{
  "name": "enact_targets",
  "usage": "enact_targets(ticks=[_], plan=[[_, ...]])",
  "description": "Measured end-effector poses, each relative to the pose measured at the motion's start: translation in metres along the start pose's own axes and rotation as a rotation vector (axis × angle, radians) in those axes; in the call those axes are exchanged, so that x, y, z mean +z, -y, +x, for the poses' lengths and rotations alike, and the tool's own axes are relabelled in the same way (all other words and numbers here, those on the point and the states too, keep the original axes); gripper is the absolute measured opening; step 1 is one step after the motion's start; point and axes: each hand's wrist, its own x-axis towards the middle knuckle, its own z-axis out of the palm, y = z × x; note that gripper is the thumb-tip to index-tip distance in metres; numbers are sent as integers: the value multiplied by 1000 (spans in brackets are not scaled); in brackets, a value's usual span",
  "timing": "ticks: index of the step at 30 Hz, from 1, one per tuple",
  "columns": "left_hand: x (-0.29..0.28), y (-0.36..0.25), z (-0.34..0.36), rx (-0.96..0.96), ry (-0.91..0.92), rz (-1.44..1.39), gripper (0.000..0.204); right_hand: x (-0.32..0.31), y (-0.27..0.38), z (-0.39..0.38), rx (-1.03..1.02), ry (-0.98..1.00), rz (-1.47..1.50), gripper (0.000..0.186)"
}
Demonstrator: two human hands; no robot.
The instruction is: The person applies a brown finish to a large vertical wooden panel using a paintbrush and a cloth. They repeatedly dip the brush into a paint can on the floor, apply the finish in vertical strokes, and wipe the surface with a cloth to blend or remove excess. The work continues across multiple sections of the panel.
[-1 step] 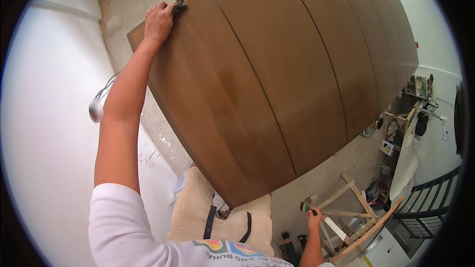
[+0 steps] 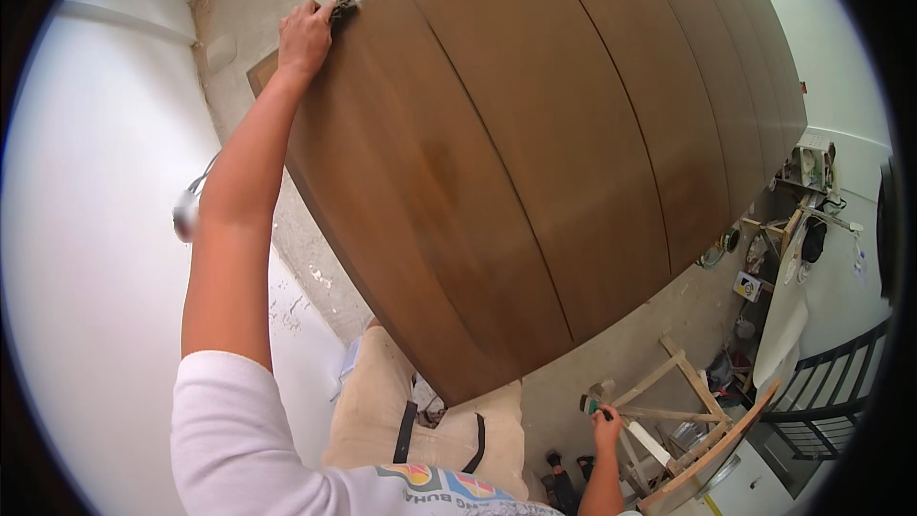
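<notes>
A large brown door panel (image 2: 535, 124) with dark grooves across it fills the middle of the view. At its far left edge my left hand (image 2: 307, 38) is closed around a crumpled dark rag (image 2: 343, 9), which touches the panel's surface. Glossy, uneven brown streaks run over the near part of the panel. Low on the right, away from the panel, my right hand (image 2: 606, 426) grips a paintbrush (image 2: 589, 405) with a green and black handle, its bristles pointing up and left.
A white wall (image 2: 105, 182) rises on the left. Beyond my right hand stand a wooden frame (image 2: 673, 373) and a curved wooden piece (image 2: 712, 449). Tools and boxes clutter the right side, near a black metal railing (image 2: 831, 382). Bare concrete floor (image 2: 554, 411) shows below the panel.
My left hand and the rag have shifted very slightly left at the panel's far edge. The right hand keeps the paintbrush in nearly the same place.
</notes>
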Motion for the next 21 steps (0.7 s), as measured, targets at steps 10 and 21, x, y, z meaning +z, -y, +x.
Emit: enact_targets(ticks=[10, 21], plan=[[-13, -51, -7, -68, 51, -307, 34, 35, 9, -16, -84, 59, 10, 16], [-173, -352, -393, 229, 344, -600, 44, 38, -46, 11, -129, 186, 78, 19]])
